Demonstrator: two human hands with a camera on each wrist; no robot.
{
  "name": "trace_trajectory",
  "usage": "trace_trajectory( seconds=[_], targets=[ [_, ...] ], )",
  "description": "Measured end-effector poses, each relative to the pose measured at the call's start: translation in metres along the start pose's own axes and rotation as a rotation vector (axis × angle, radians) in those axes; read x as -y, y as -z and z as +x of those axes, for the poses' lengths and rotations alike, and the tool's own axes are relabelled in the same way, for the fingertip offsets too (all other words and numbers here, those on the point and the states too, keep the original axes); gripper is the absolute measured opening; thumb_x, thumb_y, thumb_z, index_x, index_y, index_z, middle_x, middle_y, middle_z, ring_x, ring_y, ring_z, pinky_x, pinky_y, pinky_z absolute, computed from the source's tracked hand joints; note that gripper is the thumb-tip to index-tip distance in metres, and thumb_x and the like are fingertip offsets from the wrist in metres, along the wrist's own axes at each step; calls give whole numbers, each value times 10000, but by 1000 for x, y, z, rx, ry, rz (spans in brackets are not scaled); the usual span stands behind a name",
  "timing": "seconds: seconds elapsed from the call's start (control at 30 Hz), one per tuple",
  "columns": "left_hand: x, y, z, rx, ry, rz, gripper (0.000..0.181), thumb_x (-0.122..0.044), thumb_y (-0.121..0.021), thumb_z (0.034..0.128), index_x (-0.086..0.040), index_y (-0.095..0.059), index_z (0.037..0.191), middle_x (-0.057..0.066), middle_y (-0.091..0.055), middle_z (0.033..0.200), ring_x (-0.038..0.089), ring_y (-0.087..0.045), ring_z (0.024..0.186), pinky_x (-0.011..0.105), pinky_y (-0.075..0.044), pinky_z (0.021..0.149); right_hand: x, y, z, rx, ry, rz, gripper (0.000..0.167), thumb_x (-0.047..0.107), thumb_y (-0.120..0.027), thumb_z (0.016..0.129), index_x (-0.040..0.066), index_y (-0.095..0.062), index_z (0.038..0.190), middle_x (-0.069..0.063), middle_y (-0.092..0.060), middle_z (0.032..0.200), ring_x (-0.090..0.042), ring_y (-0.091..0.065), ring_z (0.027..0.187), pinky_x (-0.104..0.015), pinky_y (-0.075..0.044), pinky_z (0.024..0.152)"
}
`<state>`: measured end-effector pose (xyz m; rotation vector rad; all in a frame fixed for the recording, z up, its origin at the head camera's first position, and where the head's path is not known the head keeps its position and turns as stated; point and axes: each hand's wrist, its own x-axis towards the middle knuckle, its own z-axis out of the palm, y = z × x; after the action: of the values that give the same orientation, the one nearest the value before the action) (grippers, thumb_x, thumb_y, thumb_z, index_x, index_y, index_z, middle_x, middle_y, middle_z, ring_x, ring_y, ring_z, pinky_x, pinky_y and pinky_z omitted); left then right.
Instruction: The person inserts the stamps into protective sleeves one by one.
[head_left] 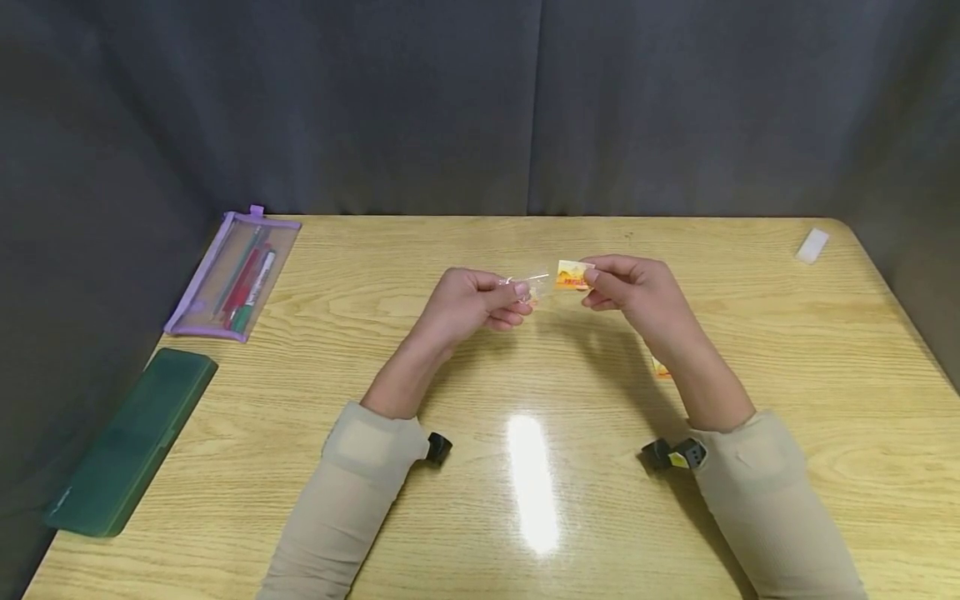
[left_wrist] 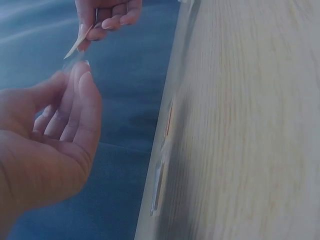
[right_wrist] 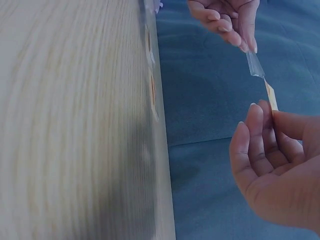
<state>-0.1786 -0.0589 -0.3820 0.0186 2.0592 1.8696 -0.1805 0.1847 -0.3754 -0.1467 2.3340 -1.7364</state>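
Observation:
My left hand (head_left: 480, 300) pinches a clear plastic sleeve (right_wrist: 255, 65) between thumb and fingers. A small yellow-and-orange printed card (head_left: 574, 275) is pinched at its right edge by my right hand (head_left: 637, 292). The sleeve and the card are held above the table, close together; whether they touch I cannot tell. A bit of orange print (head_left: 533, 297) shows beside the left fingertips, and I cannot tell what it belongs to. Partly hidden by my right wrist, another yellow-and-orange piece (head_left: 661, 369) lies on the table.
On the wooden table (head_left: 300, 500), a purple-edged mesh pouch (head_left: 206, 279) with pens and markers lies at the back left. A dark green pencil case (head_left: 135, 442) lies in front of it. At the back right is a small white block (head_left: 812, 246). Dark curtains (head_left: 375, 108) hang behind.

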Motion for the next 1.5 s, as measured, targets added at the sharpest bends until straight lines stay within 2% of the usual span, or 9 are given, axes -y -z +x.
trace_trajectory(
  seconds=[0.27,0.53,0.63,0.9,1.23,1.5],
  targets=[
    [0,-2,2,-38,-22,-93,176,-49,-682,963,36,-753,1100,183,-776,1024,181,-774,820,309,-644,754,2,0,0,-9,6,17,382,256,-592,1042,-16,-638,1306,92,-681,991,-64,-672,823,-198,-600,821],
    [1,-1,2,-54,-26,-80,234,-120,-702,964,-19,-750,1170,160,-782,1016,126,-741,715,405,-640,815,3,-1,2,-15,3,25,376,254,-594,1042,-15,-640,1301,94,-686,956,-66,-673,812,-197,-603,809],
    [1,-2,2,-45,-16,-90,236,-131,-688,976,-33,-748,1183,150,-784,996,126,-744,716,393,-642,809,2,-2,2,-20,-1,28,372,251,-600,1039,-17,-642,1294,87,-685,952,-69,-674,809,-195,-603,804],
    [3,-3,2,-21,-21,-62,268,-237,-700,977,-2,-764,1088,134,-786,929,152,-766,749,363,-645,776,1,-4,2,-24,10,35,376,254,-602,1038,-24,-639,1288,80,-686,967,-69,-671,808,-198,-605,807],
    [3,-5,2,8,-16,-55,263,-210,-693,980,8,-760,1112,167,-784,977,137,-766,749,351,-645,774,-1,-5,3,-32,28,59,357,250,-625,1025,-11,-657,1266,78,-715,978,-92,-690,809,-224,-611,815],
    [2,-4,1,-17,-23,-60,282,-244,-703,975,10,-772,1075,149,-789,952,136,-763,728,323,-647,730,0,-4,1,-14,33,54,365,259,-629,1021,-11,-657,1267,93,-728,948,-91,-700,811,-229,-607,829]
  ],
)
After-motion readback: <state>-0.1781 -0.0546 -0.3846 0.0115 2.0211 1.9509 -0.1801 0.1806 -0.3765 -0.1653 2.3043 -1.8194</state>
